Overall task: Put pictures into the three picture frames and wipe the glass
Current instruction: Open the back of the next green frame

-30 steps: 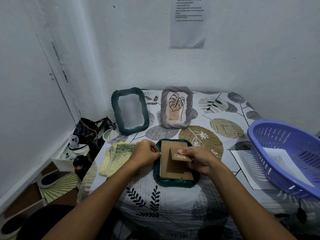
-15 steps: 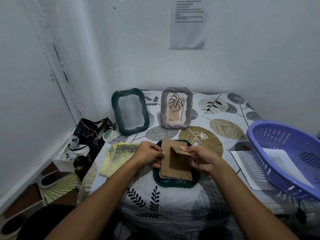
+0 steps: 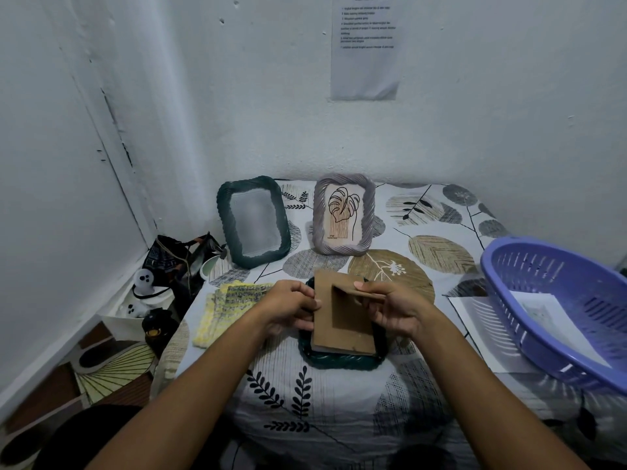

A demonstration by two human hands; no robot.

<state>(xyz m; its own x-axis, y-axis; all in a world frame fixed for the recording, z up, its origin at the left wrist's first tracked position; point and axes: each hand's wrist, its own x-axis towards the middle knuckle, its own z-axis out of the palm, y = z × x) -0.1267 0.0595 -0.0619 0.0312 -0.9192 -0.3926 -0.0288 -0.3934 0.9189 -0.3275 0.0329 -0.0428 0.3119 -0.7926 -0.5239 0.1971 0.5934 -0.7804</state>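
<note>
So I'm at the table with the leaf-print cloth [image 3: 339,395], pushed into a white corner. Biggest thing on it is the purple slotted plastic basket [image 3: 559,310] on my right, with a printed sheet [image 3: 539,307] lying inside and another white sheet [image 3: 475,330] half under it on the cloth. At the back stand two frames: the dark green wavy-edged picture frame [image 3: 253,221] on the left, and beside it the grey twisted-edge frame [image 3: 343,214], which shows a leaf line drawing. Can't really tell if the green one has a picture in it; the glass just looks foggy from here.

Right in front of me a third dark green frame [image 3: 339,360] lies face down. I've got its brown cardboard backing board [image 3: 342,334] tilted up off it, bottom edge near the frame's lower rim. My left hand [image 3: 288,308] pinches the board's left edge, fingers curled around it. My right hand [image 3: 395,308] grips the right side, thumb pinning the fold-out cardboard stand flap [image 3: 364,290] at the top.

Left of the frame sits the folded yellow and grey knitted cloth [image 3: 234,307], flat on the table, just beside my left wrist.
</note>
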